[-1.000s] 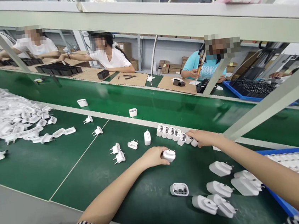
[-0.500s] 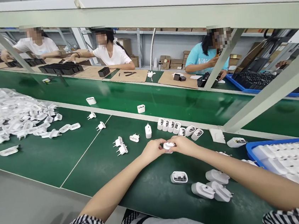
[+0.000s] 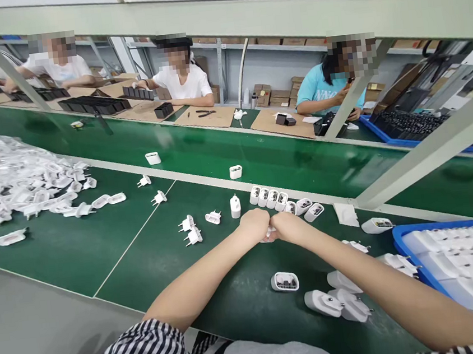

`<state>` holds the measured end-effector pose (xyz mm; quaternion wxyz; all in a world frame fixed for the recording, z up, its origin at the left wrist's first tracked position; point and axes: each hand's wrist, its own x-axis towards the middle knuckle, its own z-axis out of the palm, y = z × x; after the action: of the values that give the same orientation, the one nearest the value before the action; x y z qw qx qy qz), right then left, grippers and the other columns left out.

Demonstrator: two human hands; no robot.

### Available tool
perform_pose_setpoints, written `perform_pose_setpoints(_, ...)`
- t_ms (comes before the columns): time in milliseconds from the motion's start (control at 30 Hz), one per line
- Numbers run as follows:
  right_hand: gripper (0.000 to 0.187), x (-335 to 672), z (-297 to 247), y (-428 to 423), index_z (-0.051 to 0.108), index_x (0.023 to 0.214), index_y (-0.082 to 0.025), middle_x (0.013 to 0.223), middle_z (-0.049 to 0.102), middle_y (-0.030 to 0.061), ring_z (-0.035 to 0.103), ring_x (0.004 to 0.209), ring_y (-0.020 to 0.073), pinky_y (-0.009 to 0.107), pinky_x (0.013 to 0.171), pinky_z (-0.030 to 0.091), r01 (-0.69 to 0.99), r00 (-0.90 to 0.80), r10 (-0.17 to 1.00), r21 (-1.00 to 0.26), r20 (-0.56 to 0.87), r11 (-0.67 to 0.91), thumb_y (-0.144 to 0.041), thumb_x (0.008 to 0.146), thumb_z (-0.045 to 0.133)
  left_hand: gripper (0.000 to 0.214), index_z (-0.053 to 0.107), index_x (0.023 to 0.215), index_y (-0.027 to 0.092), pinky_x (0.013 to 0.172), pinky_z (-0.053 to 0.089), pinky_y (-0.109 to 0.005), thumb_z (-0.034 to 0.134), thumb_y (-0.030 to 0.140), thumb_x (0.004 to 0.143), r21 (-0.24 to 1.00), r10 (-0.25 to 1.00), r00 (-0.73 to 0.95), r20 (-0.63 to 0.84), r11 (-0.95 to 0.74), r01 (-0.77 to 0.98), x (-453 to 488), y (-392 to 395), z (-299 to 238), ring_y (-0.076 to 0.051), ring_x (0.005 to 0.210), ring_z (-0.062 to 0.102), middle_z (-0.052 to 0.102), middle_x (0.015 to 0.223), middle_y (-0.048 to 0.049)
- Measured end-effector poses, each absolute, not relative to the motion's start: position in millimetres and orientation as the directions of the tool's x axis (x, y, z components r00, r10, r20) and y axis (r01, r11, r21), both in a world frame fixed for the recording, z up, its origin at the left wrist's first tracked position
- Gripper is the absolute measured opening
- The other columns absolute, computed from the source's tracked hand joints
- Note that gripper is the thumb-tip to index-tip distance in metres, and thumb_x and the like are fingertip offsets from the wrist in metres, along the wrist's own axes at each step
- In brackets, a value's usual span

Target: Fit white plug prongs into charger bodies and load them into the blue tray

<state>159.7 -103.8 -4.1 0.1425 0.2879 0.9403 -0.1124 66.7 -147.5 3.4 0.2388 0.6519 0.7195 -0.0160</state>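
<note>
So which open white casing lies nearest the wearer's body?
The lone open casing beside the pronged plugs; the other open casings sit farther off.

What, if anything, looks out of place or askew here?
The row of open chargers is mostly neat, but two chargers at its right end, beyond the right hand, splay at a different angle. Another open charger sits apart from that row, near pronged chargers. I see no clear damage.
</note>
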Motion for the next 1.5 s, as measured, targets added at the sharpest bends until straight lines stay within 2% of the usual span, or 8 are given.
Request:
perform_pose_setpoints(333,0.015,160.2,-5.2,-100.1,0.061,0.071,-0.018,0.065,0.062,0.0052,0.056,0.06,0.0189,0.023,0.047,0.035,0.552,-0.806,0.482,-0.14,-0.344,0.822,-0.027,0.059,0.058,0.025,0.06,0.078,0.012,0.062,0.039,-0.027,0.053,0.032,0.066,0.365,0.959,0.09,-0.267,0.014,0.931,49.5,-167.3,-17.7,-0.023,0.073,0.055,0.059,0.07,-0.0093)
perform_pose_setpoints(567,0.026,170.5,-0.6,-101.1,0.059,0.087,-0.018,0.084,0.061,0.0052,0.054,0.077,0.0189,0.024,0.06,0.038,0.471,-0.876,0.424,-0.214,-0.23,0.856,-0.027,0.063,0.055,0.042,0.056,0.094,0.019,0.057,0.038,-0.021,0.059,0.038,0.057,0.681,0.999,-0.029,-0.024,0.038,0.731,46.4,-181.5,-45.2,-0.012,0.061,0.052,0.056,0.087,-0.0021)
perform_pose_setpoints(700,0.02,177.2,-4.8,-103.6,0.059,0.085,-0.018,0.084,0.061,0.0048,0.054,0.078,0.0179,0.025,0.064,0.037,0.469,-0.882,0.434,-0.247,-0.184,0.848,-0.021,0.07,0.046,0.037,0.058,0.087,0.016,0.05,0.035,-0.019,0.06,0.036,0.056,0.802,0.988,-0.144,-0.057,0.131,0.583,51.0,-183.4,-54.8,-0.009,0.051,0.047,0.056,0.063,0.0031)
perform_pose_setpoints(967,0.021,188.7,-0.1,-107.8,0.058,0.085,-0.019,0.082,0.063,0.0016,0.056,0.071,0.0144,0.023,0.059,0.039,0.595,-0.784,0.61,-0.414,-0.113,0.689,-0.027,0.072,0.044,0.038,0.058,0.09,0.016,0.051,0.035,-0.019,0.058,0.036,0.058,0.817,0.983,-0.18,-0.037,0.134,0.561,53.3,-185.7,-63.6,-0.009,0.049,0.046,0.05,0.05,0.0051)
perform_pose_setpoints(1133,0.022,187.4,-3.2,-108.6,0.058,0.087,-0.02,0.086,0.062,0.003,0.055,0.078,0.0161,0.025,0.066,0.039,0.531,-0.841,0.53,-0.342,-0.104,0.775,-0.027,0.073,0.043,0.041,0.053,0.099,0.018,0.053,0.036,-0.019,0.055,0.035,0.062,0.854,0.988,-0.156,0.017,0.067,0.516,57.7,-186.8,-63.5,-0.009,0.052,0.047,0.054,0.057,0.0047)
perform_pose_setpoints(1267,0.023,189.8,-11.6,-108.6,0.058,0.088,-0.02,0.088,0.062,0.0036,0.055,0.078,0.0165,0.026,0.067,0.04,0.525,-0.845,0.523,-0.365,-0.112,0.769,-0.026,0.074,0.041,0.031,0.058,0.084,0.017,0.049,0.034,-0.019,0.058,0.034,0.058,0.901,0.984,-0.175,-0.033,0.105,0.422,60.4,-185.8,-61.6,-0.007,0.05,0.045,0.055,0.059,0.0041)
perform_pose_setpoints(1400,0.022,192.1,-10.9,-107.1,0.058,0.088,-0.02,0.085,0.062,0.0018,0.056,0.074,0.015,0.025,0.065,0.041,0.536,-0.81,0.576,-0.535,-0.109,0.653,-0.025,0.072,0.044,0.025,0.056,0.073,0.014,0.05,0.036,-0.018,0.062,0.026,0.052,0.942,0.98,-0.176,-0.09,0.141,0.304,60.5,-180.6,-59.3,-0.006,0.053,0.046,0.055,0.065,0.0035)
perform_pose_setpoints(1500,0.024,191.9,-0.8,-103.1,0.057,0.09,-0.017,0.083,0.062,0.002,0.056,0.07,0.0139,0.024,0.063,0.042,0.524,-0.758,0.647,-0.662,-0.075,0.536,-0.025,0.07,0.045,0.025,0.052,0.077,0.013,0.044,0.034,-0.016,0.06,0.02,0.054,0.941,0.956,-0.13,-0.262,0.283,0.186,61.1,-173.6,-53.4,-0.004,0.048,0.044,0.054,0.073,0.0017)
